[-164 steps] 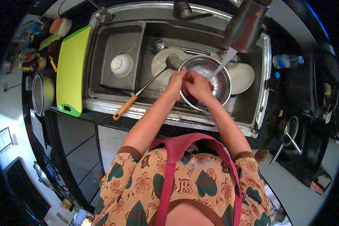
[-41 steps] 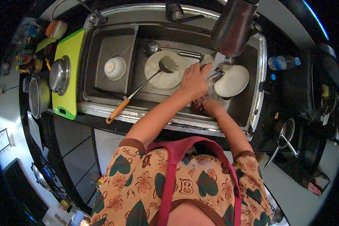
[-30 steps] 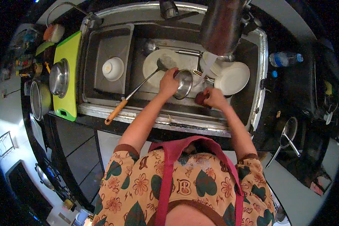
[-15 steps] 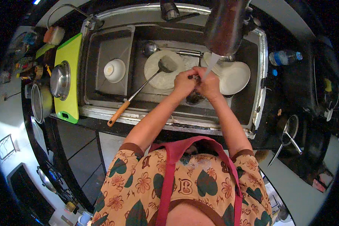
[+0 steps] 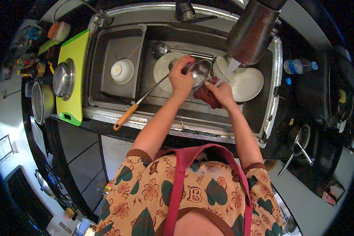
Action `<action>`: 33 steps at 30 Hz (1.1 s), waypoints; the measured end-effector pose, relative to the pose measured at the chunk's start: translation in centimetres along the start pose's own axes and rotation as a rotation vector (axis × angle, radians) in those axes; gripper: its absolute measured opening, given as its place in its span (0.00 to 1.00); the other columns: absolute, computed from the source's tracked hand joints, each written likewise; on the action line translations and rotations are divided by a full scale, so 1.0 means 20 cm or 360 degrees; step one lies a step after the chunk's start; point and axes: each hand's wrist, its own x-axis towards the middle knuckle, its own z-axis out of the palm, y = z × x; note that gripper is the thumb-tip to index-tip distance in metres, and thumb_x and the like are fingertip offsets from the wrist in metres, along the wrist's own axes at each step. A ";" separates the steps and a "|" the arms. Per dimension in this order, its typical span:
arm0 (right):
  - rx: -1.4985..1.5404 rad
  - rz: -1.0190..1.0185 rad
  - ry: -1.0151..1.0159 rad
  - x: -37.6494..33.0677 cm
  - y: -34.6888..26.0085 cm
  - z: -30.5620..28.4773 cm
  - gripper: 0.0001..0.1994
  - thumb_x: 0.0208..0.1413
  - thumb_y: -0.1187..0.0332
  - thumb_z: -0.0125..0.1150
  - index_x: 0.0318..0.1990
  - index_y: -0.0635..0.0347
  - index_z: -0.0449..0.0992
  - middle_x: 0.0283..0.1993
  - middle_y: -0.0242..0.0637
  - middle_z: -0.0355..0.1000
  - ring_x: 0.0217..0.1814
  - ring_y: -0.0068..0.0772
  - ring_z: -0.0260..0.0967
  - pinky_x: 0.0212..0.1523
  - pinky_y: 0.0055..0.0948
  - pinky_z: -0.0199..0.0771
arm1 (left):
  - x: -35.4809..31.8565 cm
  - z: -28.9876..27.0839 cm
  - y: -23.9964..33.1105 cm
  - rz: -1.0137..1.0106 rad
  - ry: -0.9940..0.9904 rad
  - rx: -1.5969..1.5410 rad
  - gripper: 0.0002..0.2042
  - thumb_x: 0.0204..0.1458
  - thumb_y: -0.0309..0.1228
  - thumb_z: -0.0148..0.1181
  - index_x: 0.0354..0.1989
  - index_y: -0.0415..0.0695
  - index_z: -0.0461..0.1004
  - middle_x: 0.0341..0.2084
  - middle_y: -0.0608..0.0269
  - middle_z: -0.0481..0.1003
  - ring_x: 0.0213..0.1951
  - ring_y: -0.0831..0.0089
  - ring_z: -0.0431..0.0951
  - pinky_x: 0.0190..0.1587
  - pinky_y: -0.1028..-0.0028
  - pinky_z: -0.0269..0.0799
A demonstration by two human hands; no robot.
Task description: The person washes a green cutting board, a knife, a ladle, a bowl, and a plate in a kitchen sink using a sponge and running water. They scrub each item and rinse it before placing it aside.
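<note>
My left hand [image 5: 181, 78] grips a small, shiny, rounded metal bowl [image 5: 200, 72] by its side; I cannot tell if it has a handle. My right hand [image 5: 223, 93] is closed on a crumpled dark red cloth [image 5: 207, 96], just below and right of the bowl. A stream of water [image 5: 229, 70] falls from the large dark spout [image 5: 251, 37] onto the right hand and cloth. Behind my left hand lies a wooden-handled ladle [image 5: 126, 117], its head mostly hidden, across a round pale plate [image 5: 161, 70].
White dishes [image 5: 247, 84] are stacked at the sink's right, and a metal ladle [image 5: 160, 49] lies at the back. The left basin holds a white bowl [image 5: 122, 71]. A green cutting board [image 5: 76, 51] with a steel bowl [image 5: 63, 80] stands left; a plastic bottle [image 5: 300, 66] lies right.
My hands, pressed together before, have parted. The left moved up and left and now shows the metal bowl; the dark red cloth now shows in the right hand.
</note>
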 end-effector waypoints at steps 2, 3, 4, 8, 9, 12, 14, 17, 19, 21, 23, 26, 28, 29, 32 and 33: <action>-0.0040 -0.0186 0.0342 0.04 0.16 -0.07 0.24 0.41 0.52 0.69 0.37 0.65 0.75 0.33 0.48 0.76 0.37 0.42 0.75 0.41 0.36 0.73 | 0.03 -0.03 0.00 -0.0176 -0.0124 0.0080 0.18 0.36 0.13 0.51 0.36 0.45 0.78 0.38 0.57 0.77 0.41 0.59 0.77 0.45 0.67 0.72; -0.0034 -0.0251 0.0389 0.04 0.16 -0.12 0.24 0.41 0.56 0.69 0.41 0.66 0.74 0.36 0.47 0.76 0.38 0.40 0.75 0.42 0.35 0.73 | 0.03 -0.05 -0.04 -0.0317 -0.0220 0.0149 0.18 0.36 0.13 0.51 0.36 0.46 0.78 0.37 0.56 0.78 0.40 0.59 0.77 0.44 0.68 0.72; -0.0026 -0.0316 0.0439 0.04 0.16 -0.16 0.25 0.42 0.59 0.69 0.45 0.66 0.72 0.38 0.45 0.76 0.40 0.39 0.74 0.43 0.34 0.73 | 0.02 -0.06 -0.07 -0.0457 -0.0319 0.0216 0.19 0.37 0.13 0.51 0.36 0.46 0.78 0.36 0.56 0.78 0.39 0.58 0.78 0.44 0.68 0.72; 0.0560 -0.0445 -0.0088 -0.05 -0.11 -0.26 0.27 0.44 0.71 0.65 0.55 0.65 0.66 0.45 0.39 0.73 0.45 0.31 0.70 0.47 0.30 0.71 | -0.14 0.00 -0.28 -0.1097 -0.0571 -0.0362 0.18 0.37 0.12 0.49 0.36 0.39 0.78 0.33 0.59 0.79 0.37 0.68 0.78 0.40 0.74 0.72; 0.0544 -0.0349 -0.0228 -0.07 -0.16 -0.27 0.28 0.44 0.73 0.63 0.56 0.65 0.65 0.46 0.38 0.72 0.46 0.29 0.69 0.47 0.30 0.70 | -0.14 0.00 -0.21 -0.1390 -0.0587 -0.0420 0.18 0.38 0.12 0.48 0.38 0.37 0.78 0.35 0.59 0.78 0.37 0.72 0.77 0.41 0.76 0.70; 0.0666 -0.0240 -0.0519 -0.04 -0.11 -0.26 0.26 0.46 0.75 0.59 0.56 0.68 0.65 0.46 0.36 0.72 0.45 0.26 0.69 0.45 0.26 0.70 | -0.18 0.03 -0.22 -0.1297 -0.0636 -0.0497 0.22 0.34 0.13 0.50 0.42 0.40 0.77 0.34 0.64 0.78 0.33 0.73 0.75 0.36 0.77 0.70; 0.0964 -0.0215 -0.0674 -0.01 -0.04 -0.25 0.25 0.48 0.73 0.59 0.56 0.69 0.65 0.45 0.35 0.72 0.42 0.26 0.70 0.42 0.24 0.71 | -0.18 0.00 -0.18 -0.1375 -0.0722 -0.0484 0.22 0.34 0.13 0.49 0.41 0.40 0.77 0.35 0.64 0.78 0.34 0.74 0.75 0.34 0.78 0.69; 0.1191 0.0013 -0.0459 -0.01 0.01 -0.23 0.20 0.50 0.67 0.61 0.50 0.68 0.71 0.41 0.34 0.74 0.37 0.25 0.71 0.38 0.26 0.71 | -0.17 -0.02 -0.15 -0.1455 -0.0754 -0.0465 0.23 0.33 0.13 0.49 0.41 0.40 0.77 0.36 0.64 0.78 0.34 0.73 0.75 0.36 0.77 0.69; 0.0758 -0.0051 -0.0045 0.05 0.05 -0.25 0.18 0.51 0.65 0.62 0.47 0.66 0.74 0.40 0.36 0.75 0.35 0.27 0.72 0.37 0.28 0.72 | -0.19 -0.01 -0.14 -0.1428 -0.0731 -0.0474 0.23 0.33 0.13 0.48 0.41 0.40 0.77 0.36 0.63 0.78 0.34 0.73 0.75 0.36 0.77 0.69; 0.0032 -0.0241 0.0470 0.05 -0.01 -0.26 0.12 0.47 0.64 0.65 0.36 0.61 0.77 0.37 0.40 0.75 0.33 0.35 0.73 0.34 0.34 0.71 | -0.23 -0.01 -0.27 -0.1286 -0.0740 -0.0320 0.23 0.33 0.13 0.48 0.42 0.40 0.77 0.37 0.62 0.78 0.34 0.73 0.75 0.35 0.76 0.69; -0.0250 -0.0628 0.0734 0.01 -0.10 -0.25 0.11 0.44 0.64 0.67 0.32 0.61 0.76 0.34 0.42 0.73 0.32 0.40 0.72 0.32 0.37 0.71 | -0.27 0.01 -0.37 -0.1228 -0.0747 -0.0261 0.24 0.33 0.12 0.48 0.43 0.39 0.77 0.37 0.62 0.78 0.33 0.72 0.75 0.34 0.75 0.70; -0.0723 -0.0966 0.0777 -0.09 -0.23 -0.18 0.13 0.39 0.64 0.69 0.29 0.59 0.73 0.30 0.41 0.69 0.32 0.46 0.70 0.30 0.42 0.70 | -0.26 0.02 -0.34 -0.1323 -0.0784 -0.0353 0.24 0.33 0.12 0.48 0.44 0.39 0.76 0.35 0.61 0.77 0.32 0.72 0.75 0.33 0.74 0.70; -0.1087 -0.1035 0.0662 -0.11 -0.23 -0.13 0.13 0.39 0.65 0.69 0.30 0.59 0.73 0.31 0.41 0.69 0.32 0.46 0.70 0.30 0.42 0.70 | -0.23 0.04 -0.22 -0.1471 -0.0855 -0.0463 0.25 0.32 0.12 0.48 0.44 0.39 0.75 0.34 0.61 0.77 0.30 0.71 0.74 0.32 0.74 0.70; -0.1064 -0.0912 0.0779 -0.07 -0.18 -0.11 0.13 0.39 0.66 0.69 0.30 0.58 0.72 0.30 0.42 0.68 0.31 0.47 0.69 0.30 0.42 0.69 | -0.24 0.06 -0.24 -0.1384 -0.0874 -0.0413 0.24 0.32 0.12 0.49 0.43 0.39 0.76 0.31 0.61 0.76 0.28 0.72 0.73 0.28 0.75 0.68; -0.0737 -0.0866 0.0991 -0.03 -0.15 -0.22 0.12 0.39 0.67 0.69 0.29 0.59 0.71 0.30 0.42 0.68 0.30 0.48 0.69 0.29 0.41 0.69 | -0.23 0.04 -0.22 -0.1375 -0.1007 -0.0338 0.24 0.32 0.13 0.49 0.42 0.39 0.76 0.30 0.62 0.76 0.26 0.74 0.72 0.26 0.76 0.66; -0.0614 -0.0922 0.1058 -0.05 -0.18 -0.23 0.11 0.40 0.68 0.68 0.28 0.59 0.70 0.29 0.42 0.68 0.29 0.49 0.69 0.28 0.41 0.68 | -0.23 0.04 -0.24 -0.1383 -0.1014 -0.0287 0.23 0.32 0.13 0.49 0.42 0.39 0.77 0.30 0.62 0.76 0.26 0.74 0.72 0.26 0.76 0.66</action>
